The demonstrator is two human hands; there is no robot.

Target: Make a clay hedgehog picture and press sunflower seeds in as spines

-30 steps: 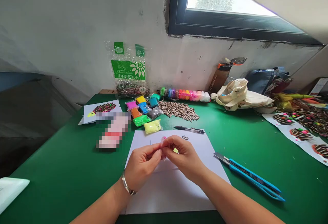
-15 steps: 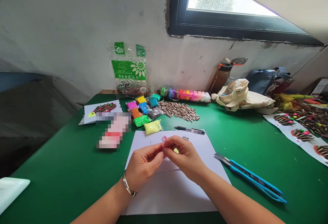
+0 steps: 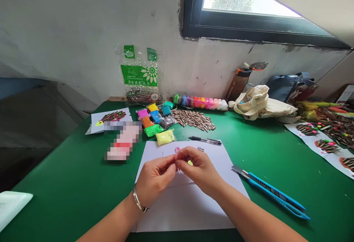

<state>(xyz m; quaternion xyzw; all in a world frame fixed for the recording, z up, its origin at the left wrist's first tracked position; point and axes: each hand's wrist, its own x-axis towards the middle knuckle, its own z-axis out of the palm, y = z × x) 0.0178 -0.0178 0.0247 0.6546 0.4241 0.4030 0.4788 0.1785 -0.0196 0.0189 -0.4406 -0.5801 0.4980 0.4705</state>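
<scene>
Two hands of ours meet over the white sheet (image 3: 190, 207), nearer its far edge than its near one, with a small pink wrapper (image 3: 177, 149) between the fingertips. Our left hand (image 3: 158, 173) pinches it from the left, our right hand (image 3: 197, 166) from the right, so neither is nearer. Its long axis seems to run toward the sheet's far edge: the crumpled end pokes out beyond our fingers, and a thin clear wisp shows on our side. Just under our curled right fingers is a yellow-green piece (image 3: 190, 163); we cannot tell whether it touches the paper. Our other fingers fold inward, partly hidden.
</scene>
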